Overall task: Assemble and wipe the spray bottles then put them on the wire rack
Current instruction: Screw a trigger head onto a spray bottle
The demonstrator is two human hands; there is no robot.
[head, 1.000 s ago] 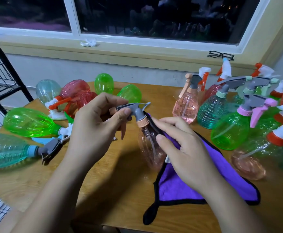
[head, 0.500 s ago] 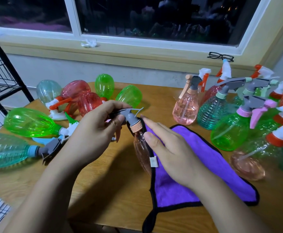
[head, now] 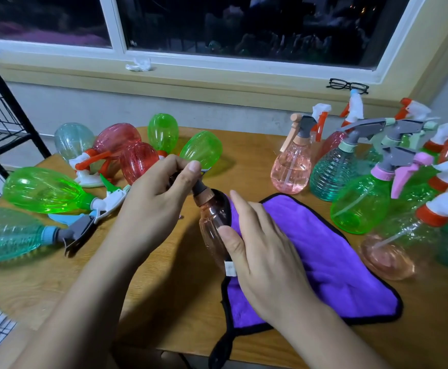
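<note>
My left hand (head: 156,201) grips the grey trigger head of a pale pink spray bottle (head: 212,222), which lies tilted above the middle of the wooden table (head: 164,302). The head is mostly hidden under my fingers. My right hand (head: 260,251) presses a purple cloth (head: 329,265) with a black border against the bottle's right side, thumb on the front and fingers straight along the cloth. A black wire rack (head: 2,129) stands at the far left.
Several bottles lie on their sides at the left: green (head: 44,190), teal (head: 7,235), red (head: 137,161). Several assembled bottles stand at the right, among them pink (head: 292,163) and green (head: 361,206). Glasses (head: 348,85) and a crumpled tissue (head: 137,65) rest on the windowsill.
My left hand has turned the bottle so its trigger head now sits under my fingers. My right hand has slid down the bottle's side with the cloth.
</note>
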